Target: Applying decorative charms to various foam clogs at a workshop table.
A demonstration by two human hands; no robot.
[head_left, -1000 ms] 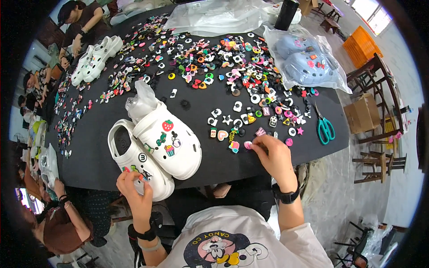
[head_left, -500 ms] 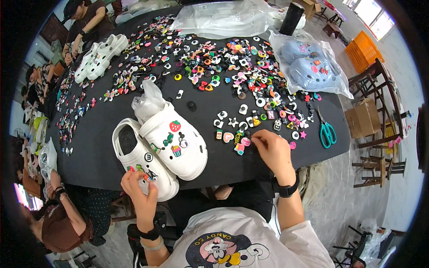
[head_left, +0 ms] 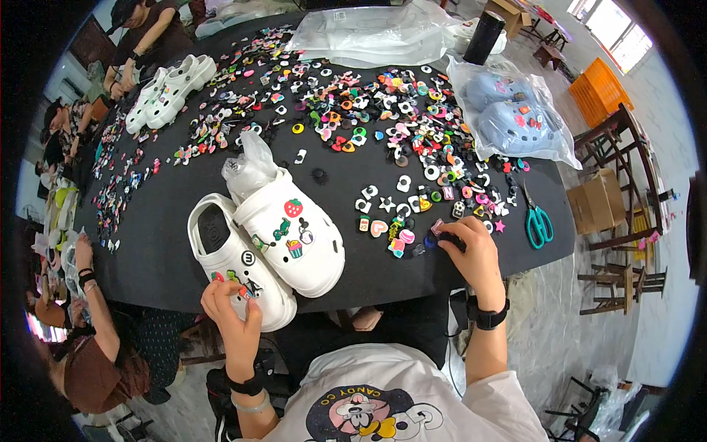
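Observation:
Two white clogs (head_left: 328,254) stand side by side in front of me, decorated with charms such as a strawberry (head_left: 293,207) and a popcorn cup (head_left: 295,249). At the toe of the left clog (head_left: 277,312), my left hand (head_left: 230,308) pinches a small red-and-blue shoe charm (head_left: 246,292) between thumb and fingers. Right of the clogs, my right hand (head_left: 475,254) holds a small pinkish-brown shoe charm (head_left: 437,227) in its fingertips, just above the table. Beside it lie a pink round charm (head_left: 406,236) and a heart charm (head_left: 378,228).
Loose charms (head_left: 346,110) cover much of the black table (head_left: 162,258). Teal-handled scissors (head_left: 540,225) lie at the right edge, near bagged blue clogs (head_left: 515,121). Another white pair (head_left: 171,92) stands far left, by a person (head_left: 151,33). A black cylinder (head_left: 484,37) stands at the back.
My right hand has shifted slightly right, and a small pinkish-brown charm now shows in its fingertips. My left hand stays at the left clog's toe.

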